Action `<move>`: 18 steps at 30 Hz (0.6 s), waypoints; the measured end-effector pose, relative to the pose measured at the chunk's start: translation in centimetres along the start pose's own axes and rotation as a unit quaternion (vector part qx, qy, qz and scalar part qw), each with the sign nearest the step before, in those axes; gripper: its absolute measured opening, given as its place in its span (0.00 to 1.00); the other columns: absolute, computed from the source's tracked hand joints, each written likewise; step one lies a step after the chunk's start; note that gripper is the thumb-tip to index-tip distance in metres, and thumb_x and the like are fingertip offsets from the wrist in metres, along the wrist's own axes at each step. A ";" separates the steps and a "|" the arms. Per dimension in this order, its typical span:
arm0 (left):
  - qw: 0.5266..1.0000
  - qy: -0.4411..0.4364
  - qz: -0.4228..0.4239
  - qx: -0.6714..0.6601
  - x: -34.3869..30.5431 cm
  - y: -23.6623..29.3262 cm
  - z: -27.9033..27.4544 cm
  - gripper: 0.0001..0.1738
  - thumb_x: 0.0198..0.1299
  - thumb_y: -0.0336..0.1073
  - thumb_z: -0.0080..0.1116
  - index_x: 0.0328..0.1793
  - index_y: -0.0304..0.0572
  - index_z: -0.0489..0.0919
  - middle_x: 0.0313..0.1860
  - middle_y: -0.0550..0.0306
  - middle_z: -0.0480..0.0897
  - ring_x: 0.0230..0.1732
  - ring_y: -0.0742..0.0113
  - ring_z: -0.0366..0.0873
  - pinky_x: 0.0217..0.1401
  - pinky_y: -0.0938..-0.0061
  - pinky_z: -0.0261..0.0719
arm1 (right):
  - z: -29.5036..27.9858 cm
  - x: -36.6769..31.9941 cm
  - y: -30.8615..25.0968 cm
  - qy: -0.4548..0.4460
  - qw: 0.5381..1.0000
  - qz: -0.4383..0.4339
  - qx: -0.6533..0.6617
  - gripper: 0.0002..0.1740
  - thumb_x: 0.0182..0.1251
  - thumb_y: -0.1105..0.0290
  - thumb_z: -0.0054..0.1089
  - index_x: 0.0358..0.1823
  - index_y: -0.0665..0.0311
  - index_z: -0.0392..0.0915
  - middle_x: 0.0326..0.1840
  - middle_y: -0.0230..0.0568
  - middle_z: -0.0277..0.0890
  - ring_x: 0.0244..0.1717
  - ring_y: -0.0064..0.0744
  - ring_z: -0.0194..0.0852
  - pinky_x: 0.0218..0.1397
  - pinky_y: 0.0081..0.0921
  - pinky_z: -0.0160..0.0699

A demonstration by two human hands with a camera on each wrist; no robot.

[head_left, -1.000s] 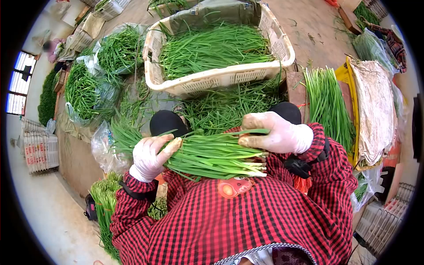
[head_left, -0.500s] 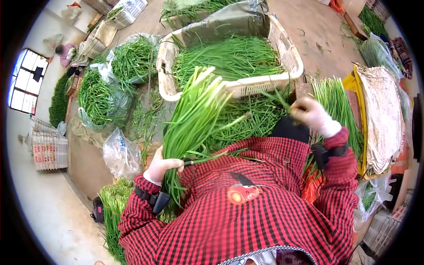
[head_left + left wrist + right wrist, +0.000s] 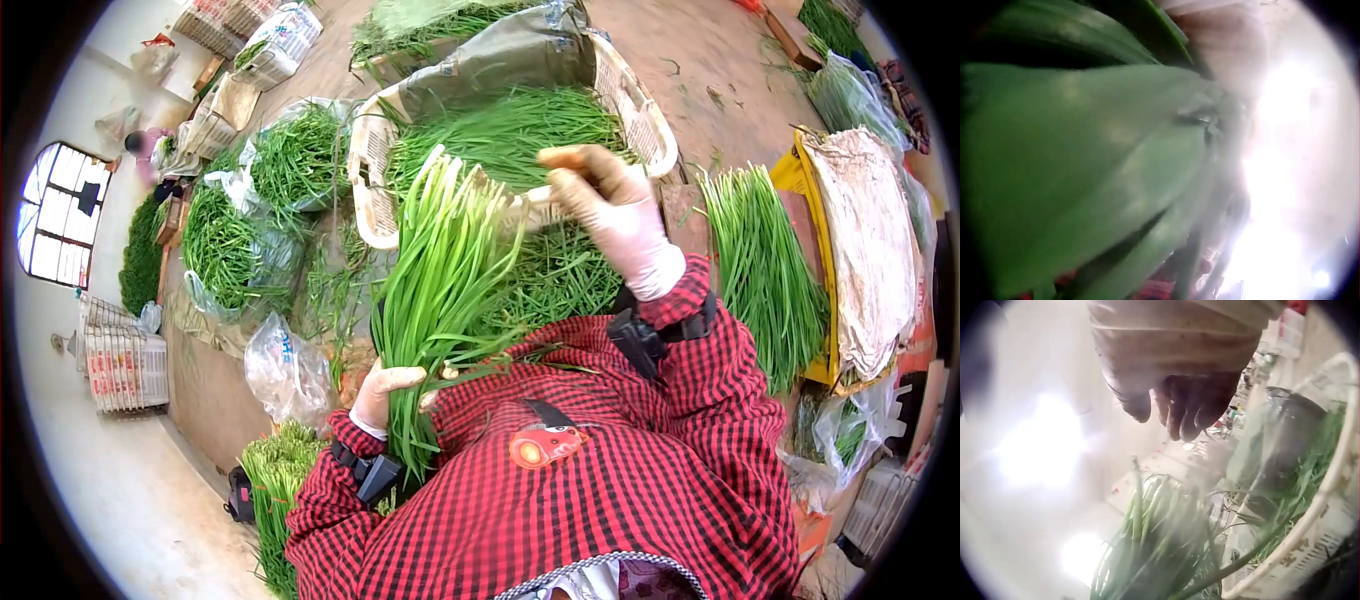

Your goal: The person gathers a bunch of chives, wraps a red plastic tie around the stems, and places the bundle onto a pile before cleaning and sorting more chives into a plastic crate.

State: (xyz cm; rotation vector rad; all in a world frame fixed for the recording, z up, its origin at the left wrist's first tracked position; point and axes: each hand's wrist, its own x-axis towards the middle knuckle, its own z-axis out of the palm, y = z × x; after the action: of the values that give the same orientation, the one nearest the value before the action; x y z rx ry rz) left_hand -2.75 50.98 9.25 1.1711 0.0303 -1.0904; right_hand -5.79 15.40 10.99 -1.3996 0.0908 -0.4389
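Note:
A bunch of garlic chives [image 3: 440, 270] stands nearly upright in front of the checked red-and-black smock, pale stem ends up. Low on its leafy part, my gloved left hand [image 3: 378, 395] grips it, thumb across the front. Broad green leaves [image 3: 1085, 162] fill much of the left wrist view. My right hand [image 3: 615, 215], in a stained whitish glove, is raised to the right of the stem ends with fingers loosely bent. In the right wrist view its fingertips [image 3: 1188, 428] hang above the stems with nothing between them.
Ahead stands a cream plastic basket [image 3: 660, 150] of chives with a grey-green sheet at its back. Loose trimmings [image 3: 570, 275] lie below it. A neat chive pile [image 3: 765, 270] and a white cloth [image 3: 865, 250] are at right. Bagged greens [image 3: 225, 240] and a plastic bag [image 3: 285, 370] are at left.
The bunch has swung from lying across the lap to upright in my left hand. My right hand moved out right with a green blade, then came back towards the stems without it.

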 end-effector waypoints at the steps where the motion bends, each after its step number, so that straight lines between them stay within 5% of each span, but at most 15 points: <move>1: 1.000 0.015 0.010 0.012 -0.1 0.1 0.2 0.32 0.57 0.37 0.66 0.67 0.32 0.74 0.46 0.44 0.86 0.27 0.67 0.79 0.28 0.77 0.77 | -1.0 0.2 0.8 0.025 0.999 -0.003 0.022 0.17 0.74 0.67 0.66 0.58 0.67 0.80 0.48 0.34 0.84 0.47 0.22 0.80 0.53 0.22 0.81; 4: 0.994 0.055 0.074 0.060 0.7 1.1 2.5 0.29 0.56 0.35 0.68 0.64 0.35 0.76 0.43 0.49 0.86 0.28 0.69 0.80 0.30 0.78 0.77 | -1.6 -1.2 2.6 -0.015 0.992 0.108 0.060 0.32 0.72 0.63 0.69 0.70 0.72 0.69 0.59 0.44 0.81 0.58 0.32 0.81 0.65 0.27 0.80; 5: 0.990 0.071 0.093 0.082 1.0 1.6 3.4 0.29 0.55 0.34 0.68 0.64 0.35 0.77 0.42 0.50 0.86 0.28 0.70 0.80 0.31 0.78 0.77 | -1.3 -1.9 4.6 -0.076 0.985 0.144 0.049 0.44 0.69 0.56 0.71 0.77 0.74 0.60 0.70 0.54 0.73 0.71 0.43 0.73 0.74 0.35 0.72; 9: 0.949 0.087 0.257 0.163 5.1 1.1 5.4 0.35 0.57 0.26 0.66 0.73 0.38 0.69 0.47 0.54 0.86 0.37 0.71 0.82 0.38 0.76 0.82 | 2.5 -3.5 5.2 -0.199 0.968 0.145 0.041 0.64 0.62 0.45 0.75 0.83 0.76 0.43 0.80 0.64 0.57 0.82 0.51 0.53 0.84 0.43 0.52; 10: 0.913 0.072 0.314 0.249 6.5 0.9 5.7 0.38 0.60 0.19 0.61 0.77 0.38 0.65 0.61 0.55 0.81 0.54 0.66 0.83 0.59 0.69 0.81 | 3.4 -3.1 3.9 -0.205 0.968 0.109 0.090 0.65 0.60 0.44 0.77 0.82 0.75 0.44 0.79 0.62 0.58 0.82 0.49 0.54 0.84 0.42 0.52; 13: 0.642 0.198 0.410 0.617 8.3 0.9 9.1 0.54 0.54 0.28 0.69 0.86 0.38 0.52 0.50 0.43 0.86 0.41 0.50 0.89 0.46 0.64 0.86 | 4.5 -1.8 3.5 -0.174 0.968 0.099 0.148 0.47 0.61 0.49 0.78 0.75 0.65 0.64 0.68 0.43 0.73 0.70 0.37 0.68 0.76 0.35 0.65; 15: 0.603 0.197 0.374 0.676 9.7 0.7 11.0 0.60 0.53 0.38 0.72 0.86 0.35 0.46 0.48 0.38 0.85 0.39 0.42 0.87 0.43 0.59 0.86 | 4.6 -1.8 3.8 -0.079 0.972 0.110 0.194 0.31 0.65 0.62 0.77 0.65 0.62 0.74 0.57 0.34 0.81 0.59 0.29 0.76 0.65 0.31 0.75; 18: 0.605 0.106 0.407 0.676 10.4 0.5 12.6 0.65 0.56 0.54 0.72 0.86 0.31 0.42 0.52 0.31 0.83 0.46 0.39 0.86 0.47 0.57 0.85 | 2.2 -1.4 4.6 -0.013 0.951 0.149 0.272 0.24 0.66 0.70 0.73 0.62 0.63 0.77 0.51 0.33 0.83 0.49 0.26 0.81 0.56 0.27 0.81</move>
State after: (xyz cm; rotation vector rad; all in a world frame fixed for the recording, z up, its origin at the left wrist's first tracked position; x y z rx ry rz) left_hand -3.23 34.66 9.77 2.2862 -1.2505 0.0925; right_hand -5.25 18.45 6.64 -0.8286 0.1446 -0.1707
